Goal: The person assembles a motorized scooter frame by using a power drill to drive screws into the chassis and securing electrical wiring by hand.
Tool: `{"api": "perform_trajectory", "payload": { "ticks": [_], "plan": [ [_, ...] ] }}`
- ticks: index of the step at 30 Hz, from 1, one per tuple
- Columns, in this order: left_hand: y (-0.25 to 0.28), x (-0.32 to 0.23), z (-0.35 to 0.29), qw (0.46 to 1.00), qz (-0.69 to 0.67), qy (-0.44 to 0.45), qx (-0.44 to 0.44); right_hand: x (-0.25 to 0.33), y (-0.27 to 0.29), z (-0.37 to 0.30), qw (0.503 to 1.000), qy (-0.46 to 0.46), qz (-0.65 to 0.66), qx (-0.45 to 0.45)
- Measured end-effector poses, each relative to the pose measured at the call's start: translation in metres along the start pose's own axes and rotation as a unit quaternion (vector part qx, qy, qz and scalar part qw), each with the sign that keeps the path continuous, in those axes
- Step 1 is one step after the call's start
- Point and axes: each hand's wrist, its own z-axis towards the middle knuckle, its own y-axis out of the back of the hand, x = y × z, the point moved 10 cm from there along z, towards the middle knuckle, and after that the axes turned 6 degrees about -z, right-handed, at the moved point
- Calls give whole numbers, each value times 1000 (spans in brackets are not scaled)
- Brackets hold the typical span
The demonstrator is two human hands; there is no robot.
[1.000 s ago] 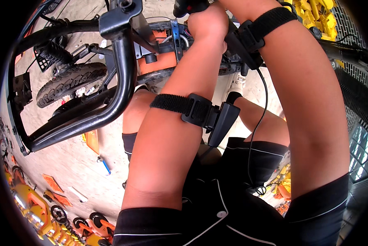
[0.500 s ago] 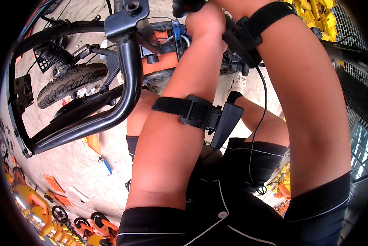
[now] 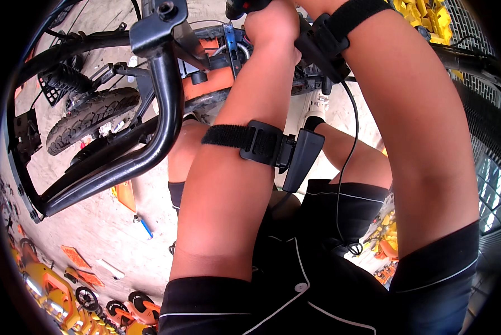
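Note:
At the top edge my left hand (image 3: pixel 272 25) is closed around a black power driver (image 3: pixel 243 6), which is partly cut off by the picture's edge. Its thin tip points down toward an upright blue metal bracket (image 3: pixel 231 44) on a vehicle frame. The fingers of this hand are mostly hidden behind its back. My right forearm (image 3: pixel 423 111) reaches up beside the left one, and its hand lies beyond the top edge. Below the bracket sits an orange block (image 3: pixel 211 81) with a black cap. Each forearm wears a black strap with a small black device.
Thick bent black tubes (image 3: pixel 169 111) of the frame stand close on my left, with a treaded tyre (image 3: pixel 91 120) beyond. A blue cylinder (image 3: pixel 144 228) lies on the pale floor. Yellow and orange parts (image 3: pixel 55 285) crowd the lower left; yellow parts (image 3: pixel 426 19) sit at upper right.
The frame, the driver and my left hand appear slightly further left and higher in the picture. My left hand stays closed on the driver.

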Motion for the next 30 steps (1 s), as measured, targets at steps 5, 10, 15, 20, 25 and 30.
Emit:
{"api": "perform_trajectory", "payload": {
  "ticks": [5, 10, 15, 20, 25, 30],
  "plan": [
    [-5, 1, 1, 996, -79, 9, 39, 7, 4, 0, 1000, 12, -9, 1],
    [4, -3, -2, 996, -83, 16, 5, 19, 12, -5, 999, 40, 13, 10],
    [6, -4, 5, 996, -91, 12, 17, 25, 11, 3, 1000, 19, 4, 4],
    [3, -7, 3, 993, -114, 3, 28, 27, 11, 6, 1000, 30, -6, -5],
    [2, -5, 2, 996, -88, 19, 22, 23, 12, 2, 1000, 0, 5, 5],
    [3, -1, 2, 997, -68, 12, 18, 15, 10, 0, 1000, 13, 5, -20]
  ]
}}
